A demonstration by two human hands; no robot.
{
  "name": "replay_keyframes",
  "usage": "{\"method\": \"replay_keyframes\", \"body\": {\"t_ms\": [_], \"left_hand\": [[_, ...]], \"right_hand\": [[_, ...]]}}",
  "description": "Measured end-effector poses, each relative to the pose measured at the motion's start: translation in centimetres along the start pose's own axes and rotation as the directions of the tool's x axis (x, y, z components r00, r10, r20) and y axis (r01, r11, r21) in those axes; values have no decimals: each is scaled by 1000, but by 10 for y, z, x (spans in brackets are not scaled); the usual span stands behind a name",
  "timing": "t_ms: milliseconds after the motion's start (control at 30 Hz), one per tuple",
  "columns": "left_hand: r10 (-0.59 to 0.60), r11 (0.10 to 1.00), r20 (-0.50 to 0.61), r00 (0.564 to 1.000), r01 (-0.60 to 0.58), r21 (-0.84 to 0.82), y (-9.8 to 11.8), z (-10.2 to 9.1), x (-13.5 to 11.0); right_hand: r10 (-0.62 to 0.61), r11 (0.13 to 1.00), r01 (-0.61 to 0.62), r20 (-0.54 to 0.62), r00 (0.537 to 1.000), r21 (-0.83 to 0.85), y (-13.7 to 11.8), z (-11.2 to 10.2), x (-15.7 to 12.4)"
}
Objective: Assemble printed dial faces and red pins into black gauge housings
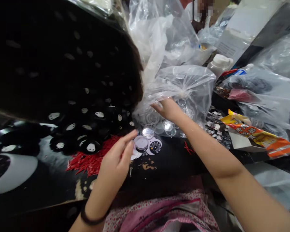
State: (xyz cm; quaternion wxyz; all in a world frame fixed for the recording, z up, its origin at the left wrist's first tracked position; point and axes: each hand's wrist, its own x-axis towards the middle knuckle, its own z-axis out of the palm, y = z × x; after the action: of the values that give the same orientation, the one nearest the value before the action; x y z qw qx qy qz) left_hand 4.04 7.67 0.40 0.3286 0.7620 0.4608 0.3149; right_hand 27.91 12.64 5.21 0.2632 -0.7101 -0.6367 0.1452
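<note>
My left hand (117,153) is open, its fingers stretched toward a small group of white dial discs (156,147) with black numbered rings. A clear round cover (141,143) lies on the discs beside its fingertips, and another clear cover (148,132) sits just behind. My right hand (168,110) reaches to a clear plastic bag (198,80) with many round transparent covers (152,117) at its mouth. Its thumb stands apart from the fingers, which the bag film partly hides; nothing shows in its grasp.
Red pointed sticks (89,162) lie in a pile left of the discs. Black round parts (87,145) and a large dark bulk (62,64) fill the left. At right are an orange wrapper (263,135), small metal parts (217,126) and a white-capped bottle (219,64).
</note>
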Motion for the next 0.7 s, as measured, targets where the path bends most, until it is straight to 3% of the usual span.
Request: {"method": "replay_keyframes", "body": {"t_ms": [67,133,233,333,433,533,633,700], "left_hand": [[81,989,6,997,-81,125,-12,-7,-39],[190,957,48,981,-196,214,-23,-7,-64],[305,900,54,951,-306,311,-30,1,-63],[333,845,54,941,-323,426,-25,11,-31],[324,785,124,938,-340,518,-21,20,-4],[326,771,148,934,-354,530,-23,24,5],[343,776,75,936,-327,539,-28,21,7],[326,766,27,945,-281,578,-30,17,11]], "right_hand": [[-55,998,55,-13,998,3,-8,1,-41],[-110,993,104,140,984,49,-14,10,-83],[-82,996,87,197,977,-21,-18,32,-121],[-82,988,101,158,984,-115,-20,51,-123],[-117,982,141,181,977,-123,-20,59,-109],[-162,984,172,171,972,-46,-17,61,-102],[-163,986,164,127,978,2,-15,63,-101],[-132,989,140,113,985,-57,-15,65,-99]]}}
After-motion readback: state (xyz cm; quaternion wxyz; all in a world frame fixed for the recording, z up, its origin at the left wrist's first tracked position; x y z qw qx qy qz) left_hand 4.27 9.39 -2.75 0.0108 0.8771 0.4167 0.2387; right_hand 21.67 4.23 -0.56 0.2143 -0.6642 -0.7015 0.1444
